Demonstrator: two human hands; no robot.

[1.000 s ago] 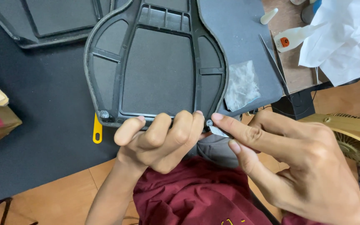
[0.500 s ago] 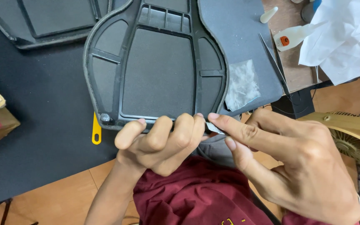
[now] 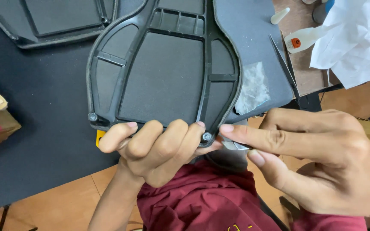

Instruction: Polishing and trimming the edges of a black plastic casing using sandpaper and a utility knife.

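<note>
Dark grey matting covers the tabletop (image 3: 35,107), which stands over an orange tiled floor (image 3: 61,196). On it lies a black plastic frame (image 3: 163,72), ribbed around a flat centre panel, its near edge at the tabletop's front edge, with a small metal screw (image 3: 207,137) at its lower right corner and another screw (image 3: 92,116) at the lower left.

The left hand (image 3: 155,147) curls over the frame's near edge, fingers wrapped shut on it. The right hand (image 3: 317,158) pinches a small silvery blade (image 3: 232,144) between forefinger and thumb, its tip just beside the right corner screw; that grip is closed on the blade.

Against the view half a second ago, very little has shifted: the left hand holds the same edge, and the right forefinger has come slightly nearer the corner screw, so the blade shows less.

Most of the blade is hidden beneath the forefinger, and its shape is hard to make out. A yellow object (image 3: 100,137) peeks from behind the left forefinger, mostly covered. A second black frame (image 3: 61,21) at the top left is cut off by the picture's edge. To the right lie a clear plastic bag (image 3: 253,87), a pair of tweezers (image 3: 283,64), a small white bottle (image 3: 307,38) and crumpled white paper (image 3: 356,38), partly out of view.
</note>
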